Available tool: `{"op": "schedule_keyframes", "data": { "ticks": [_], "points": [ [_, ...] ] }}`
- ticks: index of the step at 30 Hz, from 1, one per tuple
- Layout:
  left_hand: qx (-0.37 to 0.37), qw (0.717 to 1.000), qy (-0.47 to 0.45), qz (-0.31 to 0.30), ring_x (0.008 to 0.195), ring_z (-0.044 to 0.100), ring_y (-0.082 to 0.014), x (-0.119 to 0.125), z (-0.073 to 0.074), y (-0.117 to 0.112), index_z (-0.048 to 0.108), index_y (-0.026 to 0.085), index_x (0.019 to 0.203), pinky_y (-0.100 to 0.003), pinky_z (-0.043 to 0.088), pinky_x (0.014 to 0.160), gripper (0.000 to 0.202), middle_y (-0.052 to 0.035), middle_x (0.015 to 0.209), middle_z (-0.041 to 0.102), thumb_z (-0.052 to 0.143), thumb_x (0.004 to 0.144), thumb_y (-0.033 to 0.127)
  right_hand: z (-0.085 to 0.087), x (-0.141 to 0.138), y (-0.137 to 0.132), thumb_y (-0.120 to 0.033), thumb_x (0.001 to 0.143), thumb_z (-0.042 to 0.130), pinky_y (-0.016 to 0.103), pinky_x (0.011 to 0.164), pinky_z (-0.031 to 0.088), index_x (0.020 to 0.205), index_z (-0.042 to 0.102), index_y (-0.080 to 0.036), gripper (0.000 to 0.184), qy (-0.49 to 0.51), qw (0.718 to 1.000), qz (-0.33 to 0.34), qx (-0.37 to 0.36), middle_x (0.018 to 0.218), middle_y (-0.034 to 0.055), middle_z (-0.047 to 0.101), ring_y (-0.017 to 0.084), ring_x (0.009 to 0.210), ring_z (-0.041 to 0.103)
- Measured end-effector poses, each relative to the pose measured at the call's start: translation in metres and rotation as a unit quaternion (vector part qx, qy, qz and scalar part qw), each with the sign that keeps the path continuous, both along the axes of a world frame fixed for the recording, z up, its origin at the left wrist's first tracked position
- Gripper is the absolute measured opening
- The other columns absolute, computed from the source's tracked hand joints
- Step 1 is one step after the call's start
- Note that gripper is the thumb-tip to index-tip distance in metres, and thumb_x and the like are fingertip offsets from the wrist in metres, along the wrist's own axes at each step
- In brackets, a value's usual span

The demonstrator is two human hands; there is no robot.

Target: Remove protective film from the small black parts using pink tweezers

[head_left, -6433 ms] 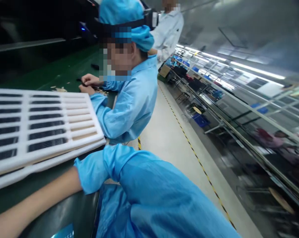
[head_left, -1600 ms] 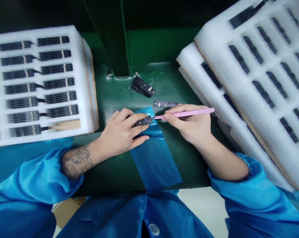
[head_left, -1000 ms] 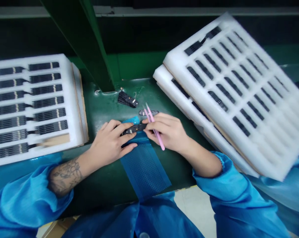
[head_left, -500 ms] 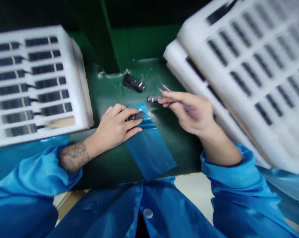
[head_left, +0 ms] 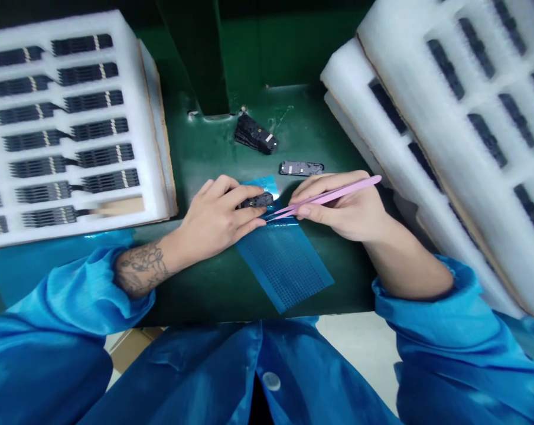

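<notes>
My left hand (head_left: 225,215) is closed around a small black plastic part (head_left: 259,201) at the upper end of a blue film sheet (head_left: 289,265). The sheet carries rows of tiny dark marks and lies on the green bench. In my right hand (head_left: 344,206) is a pair of pink tweezers (head_left: 342,192), its tips pointing left at the film just below the held part. Whether the tips grip anything is too small to tell. Right behind my right fingers lies a flat black part (head_left: 301,169). A small stack of similar black parts (head_left: 254,134) sits farther back.
At the left a white foam tray (head_left: 132,118) holds rows of stacked black parts. Several white foam trays (head_left: 347,77) are piled at the right, close to my right forearm. A green post (head_left: 196,59) rises at the back of the bench (head_left: 196,295).
My right hand has let go of a black part, which now lies on the bench. The tweezers have swung round to point at the film. My left hand keeps its hold; the camera view has shifted.
</notes>
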State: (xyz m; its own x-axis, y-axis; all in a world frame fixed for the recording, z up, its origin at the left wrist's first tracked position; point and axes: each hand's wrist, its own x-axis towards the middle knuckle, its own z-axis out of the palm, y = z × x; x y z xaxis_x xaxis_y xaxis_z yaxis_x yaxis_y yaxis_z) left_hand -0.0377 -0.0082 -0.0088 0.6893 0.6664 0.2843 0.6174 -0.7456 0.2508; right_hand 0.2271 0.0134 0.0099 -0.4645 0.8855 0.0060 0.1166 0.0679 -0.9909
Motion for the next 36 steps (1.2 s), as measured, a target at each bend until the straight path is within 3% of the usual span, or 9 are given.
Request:
{"op": "schedule_keyframes", "data": {
  "ticks": [6, 12, 23, 36],
  "points": [
    [0.017, 1.0, -0.001, 0.0, 0.102, 0.055, -0.0236, 0.0018, 0.0022, 0.0004, 0.076, 0.025, 0.107, -0.039, 0.046, 0.081, 0.024, -0.003, 0.128, 0.069, 0.06, 0.098, 0.041, -0.0041, 0.0012, -0.0013, -0.028, 0.076, 0.086, 0.032, 0.062, 0.058, 0.089, 0.081, -0.028, 0.014, -0.032, 0.997, -0.031, 0.064, 0.082, 0.0008, 0.079, 0.019, 0.071, 0.074],
    [0.015, 1.0, 0.01, 0.002, 0.102, 0.055, -0.0235, 0.0022, 0.0034, 0.0002, 0.076, 0.025, 0.103, -0.039, 0.046, 0.081, 0.023, -0.0029, 0.129, 0.068, 0.059, 0.099, 0.04, -0.0035, 0.0004, -0.0021, -0.033, 0.078, 0.085, 0.035, 0.06, 0.059, 0.085, 0.081, -0.029, 0.009, -0.039, 0.996, -0.053, 0.06, 0.081, 0.0012, 0.079, 0.021, 0.07, 0.074],
    [0.034, 0.999, -0.013, -0.004, 0.1, 0.055, -0.0226, 0.0032, 0.0021, 0.0006, 0.075, 0.023, 0.101, -0.038, 0.047, 0.081, 0.02, -0.0021, 0.128, 0.069, 0.063, 0.097, 0.038, -0.0073, -0.0009, -0.0002, -0.025, 0.075, 0.086, 0.028, 0.061, 0.058, 0.084, 0.08, -0.022, 0.011, -0.009, 0.997, -0.041, 0.067, 0.08, 0.0025, 0.079, 0.017, 0.069, 0.073],
    [0.031, 0.999, -0.013, -0.002, 0.1, 0.056, -0.0236, 0.0037, 0.0033, 0.0007, 0.075, 0.023, 0.102, -0.038, 0.048, 0.08, 0.02, -0.0024, 0.126, 0.07, 0.063, 0.097, 0.038, -0.0054, -0.001, -0.0006, -0.024, 0.077, 0.084, 0.029, 0.06, 0.058, 0.084, 0.08, -0.024, 0.008, -0.013, 0.997, -0.042, 0.069, 0.08, 0.002, 0.079, 0.018, 0.069, 0.073]
  ]
}}
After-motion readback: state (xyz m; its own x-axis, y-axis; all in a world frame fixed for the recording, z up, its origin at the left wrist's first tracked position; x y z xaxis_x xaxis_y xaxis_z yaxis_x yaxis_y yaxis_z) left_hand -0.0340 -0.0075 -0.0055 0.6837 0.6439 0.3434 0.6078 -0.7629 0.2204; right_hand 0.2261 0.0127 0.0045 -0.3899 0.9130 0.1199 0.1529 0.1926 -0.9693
